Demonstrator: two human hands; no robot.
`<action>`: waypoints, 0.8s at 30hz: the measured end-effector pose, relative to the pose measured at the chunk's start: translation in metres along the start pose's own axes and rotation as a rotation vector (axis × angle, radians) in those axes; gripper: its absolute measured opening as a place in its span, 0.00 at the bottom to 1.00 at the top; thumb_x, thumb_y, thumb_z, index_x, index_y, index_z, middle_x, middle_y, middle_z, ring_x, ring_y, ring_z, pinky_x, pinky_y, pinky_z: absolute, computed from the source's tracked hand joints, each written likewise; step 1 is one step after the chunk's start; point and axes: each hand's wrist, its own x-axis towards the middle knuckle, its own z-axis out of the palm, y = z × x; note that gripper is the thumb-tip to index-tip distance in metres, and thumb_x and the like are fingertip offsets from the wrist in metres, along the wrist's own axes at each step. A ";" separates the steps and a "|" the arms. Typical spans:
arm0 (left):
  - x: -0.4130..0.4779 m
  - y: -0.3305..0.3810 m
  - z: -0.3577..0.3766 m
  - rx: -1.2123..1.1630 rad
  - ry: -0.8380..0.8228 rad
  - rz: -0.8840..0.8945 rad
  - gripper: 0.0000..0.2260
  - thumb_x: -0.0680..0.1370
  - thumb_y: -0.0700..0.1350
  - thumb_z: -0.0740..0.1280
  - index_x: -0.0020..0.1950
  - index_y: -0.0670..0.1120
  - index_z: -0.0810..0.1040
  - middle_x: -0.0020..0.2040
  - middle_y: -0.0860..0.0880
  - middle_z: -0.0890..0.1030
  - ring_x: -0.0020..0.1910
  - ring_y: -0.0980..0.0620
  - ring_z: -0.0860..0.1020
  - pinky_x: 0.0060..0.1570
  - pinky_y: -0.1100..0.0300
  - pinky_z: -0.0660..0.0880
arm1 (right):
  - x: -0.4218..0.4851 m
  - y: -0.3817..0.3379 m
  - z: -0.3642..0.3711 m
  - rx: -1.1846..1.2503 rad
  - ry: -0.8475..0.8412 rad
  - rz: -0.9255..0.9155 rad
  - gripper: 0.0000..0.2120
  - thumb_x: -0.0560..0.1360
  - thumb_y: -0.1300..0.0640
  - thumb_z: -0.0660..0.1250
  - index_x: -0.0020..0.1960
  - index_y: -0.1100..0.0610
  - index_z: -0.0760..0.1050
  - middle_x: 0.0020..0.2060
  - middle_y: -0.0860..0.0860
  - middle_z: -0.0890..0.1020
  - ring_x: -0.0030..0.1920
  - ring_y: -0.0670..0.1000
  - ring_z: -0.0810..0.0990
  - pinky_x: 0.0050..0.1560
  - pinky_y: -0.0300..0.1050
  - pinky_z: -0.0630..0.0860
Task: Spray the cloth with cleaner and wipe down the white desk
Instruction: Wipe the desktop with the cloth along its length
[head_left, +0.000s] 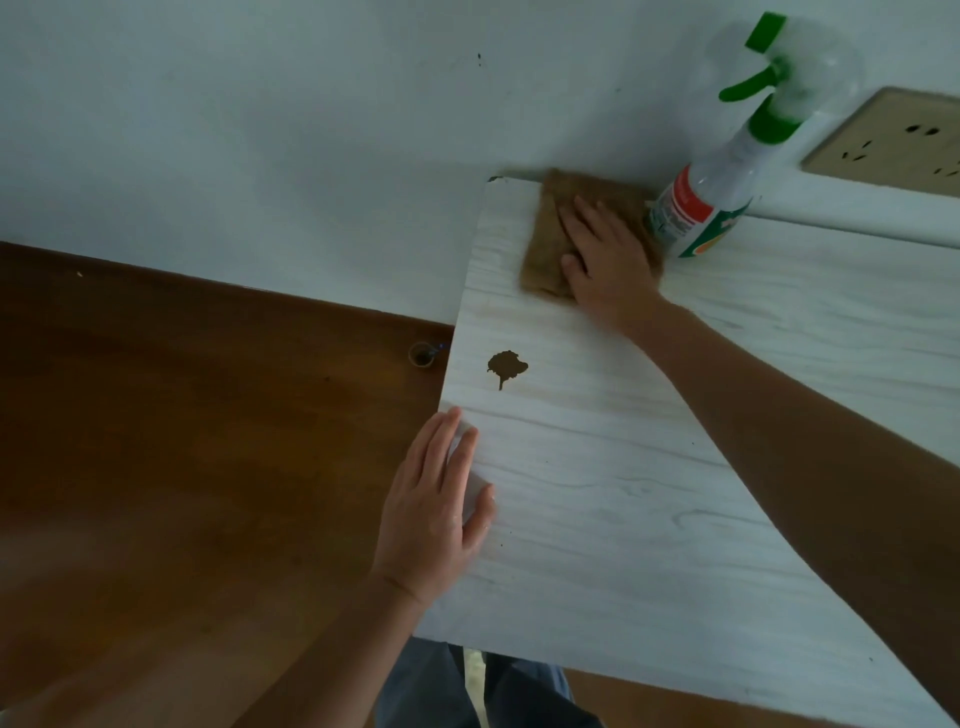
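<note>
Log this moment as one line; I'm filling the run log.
phase: wiping | right hand: flat on brown cloth, far corner | left hand: desk edge | spray bottle: upright beside cloth | brown stain: unwiped

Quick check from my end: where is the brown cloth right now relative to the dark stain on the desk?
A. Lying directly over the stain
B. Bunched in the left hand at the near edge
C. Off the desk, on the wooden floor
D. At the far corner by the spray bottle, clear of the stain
D: the right hand presses the brown cloth flat near the spray bottle, while the dark stain lies uncovered closer in.
</note>
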 end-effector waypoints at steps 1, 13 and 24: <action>0.000 0.000 0.000 -0.004 0.004 -0.001 0.25 0.84 0.55 0.61 0.77 0.41 0.70 0.80 0.42 0.66 0.81 0.43 0.63 0.74 0.45 0.71 | 0.012 -0.010 0.001 0.013 0.003 0.002 0.28 0.83 0.52 0.56 0.81 0.54 0.54 0.81 0.53 0.55 0.80 0.56 0.52 0.79 0.52 0.48; 0.000 -0.002 0.000 0.005 0.010 0.006 0.26 0.83 0.55 0.62 0.77 0.42 0.70 0.80 0.42 0.66 0.81 0.43 0.63 0.76 0.47 0.68 | -0.002 -0.056 0.025 0.142 -0.087 -0.179 0.28 0.82 0.55 0.58 0.81 0.52 0.57 0.81 0.50 0.56 0.81 0.53 0.50 0.79 0.52 0.45; -0.050 -0.005 -0.006 -0.041 0.005 0.031 0.26 0.84 0.55 0.62 0.78 0.41 0.69 0.82 0.43 0.64 0.82 0.45 0.60 0.77 0.48 0.67 | -0.125 -0.080 0.037 0.242 -0.115 -0.016 0.29 0.81 0.47 0.52 0.81 0.53 0.57 0.81 0.50 0.55 0.81 0.52 0.48 0.80 0.54 0.46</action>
